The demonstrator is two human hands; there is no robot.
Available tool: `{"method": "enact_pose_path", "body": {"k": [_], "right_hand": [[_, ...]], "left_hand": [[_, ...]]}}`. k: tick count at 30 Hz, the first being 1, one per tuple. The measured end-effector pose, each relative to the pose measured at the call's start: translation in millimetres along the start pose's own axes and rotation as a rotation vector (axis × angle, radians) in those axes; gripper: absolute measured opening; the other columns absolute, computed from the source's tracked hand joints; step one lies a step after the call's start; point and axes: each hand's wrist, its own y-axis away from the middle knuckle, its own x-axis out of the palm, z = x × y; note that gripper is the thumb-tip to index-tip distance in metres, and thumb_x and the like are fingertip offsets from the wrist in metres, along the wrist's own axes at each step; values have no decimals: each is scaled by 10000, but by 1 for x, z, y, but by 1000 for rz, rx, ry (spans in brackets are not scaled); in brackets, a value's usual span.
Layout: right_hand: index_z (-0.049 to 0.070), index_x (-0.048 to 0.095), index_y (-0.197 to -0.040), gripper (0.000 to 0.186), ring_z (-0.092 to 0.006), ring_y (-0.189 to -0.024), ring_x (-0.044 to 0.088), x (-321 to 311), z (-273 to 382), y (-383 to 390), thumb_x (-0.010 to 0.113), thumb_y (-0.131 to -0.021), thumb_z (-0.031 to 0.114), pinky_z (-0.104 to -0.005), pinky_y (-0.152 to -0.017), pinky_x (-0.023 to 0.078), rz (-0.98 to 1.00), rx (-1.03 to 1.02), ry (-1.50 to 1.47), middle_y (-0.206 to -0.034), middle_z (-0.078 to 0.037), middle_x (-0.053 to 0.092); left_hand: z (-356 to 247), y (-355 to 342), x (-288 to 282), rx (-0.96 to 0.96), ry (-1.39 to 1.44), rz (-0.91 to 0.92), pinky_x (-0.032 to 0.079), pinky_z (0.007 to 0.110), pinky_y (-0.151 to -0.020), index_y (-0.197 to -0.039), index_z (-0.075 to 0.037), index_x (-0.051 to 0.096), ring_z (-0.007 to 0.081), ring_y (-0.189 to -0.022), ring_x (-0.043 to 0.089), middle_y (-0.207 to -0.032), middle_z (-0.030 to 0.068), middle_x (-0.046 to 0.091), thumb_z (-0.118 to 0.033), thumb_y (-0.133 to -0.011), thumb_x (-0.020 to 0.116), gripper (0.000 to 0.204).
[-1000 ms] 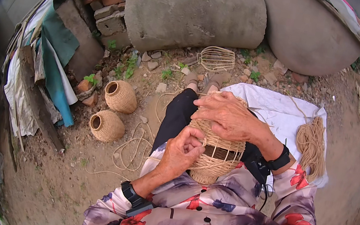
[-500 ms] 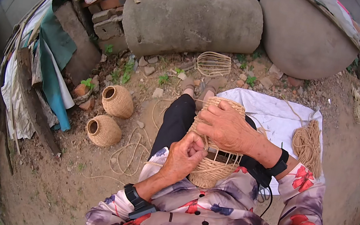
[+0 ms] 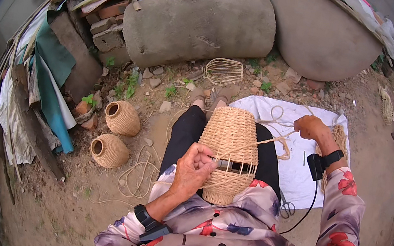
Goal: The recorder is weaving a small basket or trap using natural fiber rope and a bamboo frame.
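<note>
Leftmost, a heap of boards, bricks and a teal cloth [image 3: 54, 55] slopes along the edge of the dirt yard, and just right of it two finished woven pots sit on the ground, one farther [image 3: 123, 117] and one nearer [image 3: 109, 150], close together but apart. Loose cord [image 3: 138, 181] lies in loops on the soil between the nearer pot and the person's knee. Next comes the left hand [image 3: 193, 170], its fingers curled shut around a strand and pressed against the near left side of the half-woven basket [image 3: 230, 144], which rests on the person's lap over dark trousers, narrow end pointing away. Bare frame ribs show in a gap near its wide end. Beyond it, on the far ground by a long grey stone [image 3: 200, 27], lies a bare wire frame [image 3: 223, 71]. A taut strand [image 3: 267, 141] runs from the basket up to the right hand [image 3: 309, 127], clenched on it and raised over a white cloth [image 3: 298, 171] spread on the ground. Small scissors [image 3: 288, 208] lie on that cloth's near edge. A bundle of straw fibre [image 3: 341, 139] sits just behind the right wrist.
</note>
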Motion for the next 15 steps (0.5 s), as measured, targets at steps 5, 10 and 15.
{"method": "enact_pose_path", "body": {"k": [5,10,15], "right_hand": [[55,603,-1120,315,-333,-895,665,-54,44,16,549,-812,91,-434,-780,508,-432,-65,-688,-888,-198,682],[113,637,-1125,332,-323,-956,624,-76,138,-42,541,-902,338,-429,-843,476,-902,-569,-897,-985,-161,660],[79,682,-1056,353,-317,-1017,601,-57,153,-52,506,-939,362,-425,-872,467,-434,-705,-719,-1083,-121,633]], "left_hand": [[8,4,-1,48,101,-42,486,196,-554,-1088,-51,467,51,-644,578,-792,33,634,-2,-876,661,291],[8,6,0,57,94,-43,478,185,-540,-1119,-58,438,71,-632,586,-837,61,640,0,-879,657,330],[5,16,4,-5,283,-250,422,178,-474,-1123,-83,414,66,-593,552,-856,76,645,41,-863,642,368]]}}
